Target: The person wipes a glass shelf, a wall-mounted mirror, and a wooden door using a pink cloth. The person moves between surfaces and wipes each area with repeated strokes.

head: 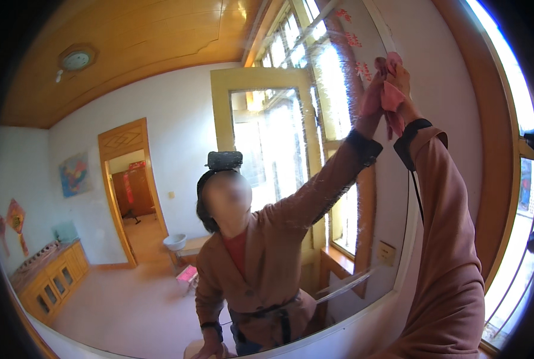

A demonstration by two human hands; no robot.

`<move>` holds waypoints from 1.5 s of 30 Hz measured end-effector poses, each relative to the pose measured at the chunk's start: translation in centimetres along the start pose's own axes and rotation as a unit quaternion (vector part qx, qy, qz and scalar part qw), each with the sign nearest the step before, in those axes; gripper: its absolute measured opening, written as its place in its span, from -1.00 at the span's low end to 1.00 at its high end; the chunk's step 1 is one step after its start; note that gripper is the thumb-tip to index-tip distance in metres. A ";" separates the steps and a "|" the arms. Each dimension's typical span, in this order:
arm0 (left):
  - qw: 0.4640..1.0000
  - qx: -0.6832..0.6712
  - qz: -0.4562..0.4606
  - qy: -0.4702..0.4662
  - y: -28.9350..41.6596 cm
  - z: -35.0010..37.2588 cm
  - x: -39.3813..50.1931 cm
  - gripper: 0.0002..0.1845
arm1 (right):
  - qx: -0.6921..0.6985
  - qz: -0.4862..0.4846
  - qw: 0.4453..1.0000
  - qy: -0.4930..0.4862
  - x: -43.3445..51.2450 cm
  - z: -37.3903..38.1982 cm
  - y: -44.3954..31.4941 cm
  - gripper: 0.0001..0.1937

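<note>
My right hand (401,81) is raised high at the upper right and grips a folded pink cloth (392,96), pressed to the glass of a large wall mirror (177,103) near its right edge. Beside it, the reflected hand and cloth meet mine. Red characters run down the glass just left of the hand. Whitish streaks and smears show on the glass. My left hand is out of direct view; only its reflection appears at the bottom, resting on a pale surface.
A pale frame edge (403,269) borders the mirror. On the right stand a brown wooden window frame (495,148) and a bright barred window. A dark cable hangs beside my right sleeve. The mirror reflects an open door, a white basin, a small stool and a low cabinet.
</note>
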State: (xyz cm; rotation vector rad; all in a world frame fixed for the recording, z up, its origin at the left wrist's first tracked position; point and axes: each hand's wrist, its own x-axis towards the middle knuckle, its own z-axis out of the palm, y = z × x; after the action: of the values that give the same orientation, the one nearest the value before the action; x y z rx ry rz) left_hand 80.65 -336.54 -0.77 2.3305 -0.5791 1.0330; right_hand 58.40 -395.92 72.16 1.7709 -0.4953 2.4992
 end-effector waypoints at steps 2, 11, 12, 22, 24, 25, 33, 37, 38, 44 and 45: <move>1.000 -0.010 0.017 0.018 0.6 -0.9 0.6 -0.16 | -0.051 -0.021 0.998 0.032 0.9 1.0 1.8 -0.69; 0.997 -0.075 -0.003 -0.023 2.3 -2.9 1.0 -0.16 | 0.078 -0.148 0.984 0.057 2.1 5.2 -11.4 -0.64; 0.997 -0.081 -0.003 -0.020 2.4 -3.1 1.0 -0.15 | 0.122 -0.217 0.967 0.047 1.6 5.2 -13.4 -0.64; 0.997 -0.064 -0.014 -0.042 3.1 -3.8 1.5 -0.09 | 0.295 -0.403 0.862 -0.085 -14.7 4.4 -28.9 -0.55; 0.997 -0.052 -0.020 -0.057 3.3 -4.1 1.6 -0.08 | 0.320 -0.384 0.845 -0.188 -18.7 1.8 -29.2 -0.58; 0.997 -0.044 -0.027 -0.064 3.5 -4.3 1.6 -0.08 | 0.353 -0.361 0.828 -0.245 -20.3 0.5 -29.5 -0.58; 0.982 -0.157 -0.030 -0.102 5.1 -9.1 0.7 -0.16 | 0.734 0.316 0.414 -0.435 -31.6 -9.0 -28.4 -0.46; 0.951 -0.294 -0.055 -0.082 4.8 -13.5 1.8 -0.24 | 0.801 0.338 0.222 -0.442 -38.5 -12.1 -30.0 -0.51; 0.941 -0.322 -0.064 -0.080 4.7 -14.6 2.3 -0.27 | 0.782 0.408 0.188 -0.432 -40.0 -12.3 -30.9 -0.53; 0.840 -0.516 -0.116 -0.120 5.0 -20.1 4.0 -0.37 | 0.784 0.428 0.054 -0.447 -48.7 -14.6 -34.3 -0.58; 0.820 -0.546 -0.121 -0.120 5.1 -20.7 4.0 -0.37 | 0.728 0.487 0.121 -0.467 -50.4 -15.1 -35.3 -0.58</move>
State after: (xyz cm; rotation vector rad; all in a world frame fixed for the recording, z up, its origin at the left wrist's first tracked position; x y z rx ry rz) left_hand 68.90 -328.51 15.67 1.4136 -0.6915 0.1356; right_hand 69.72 -350.67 29.33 -0.7955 -0.5841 0.0916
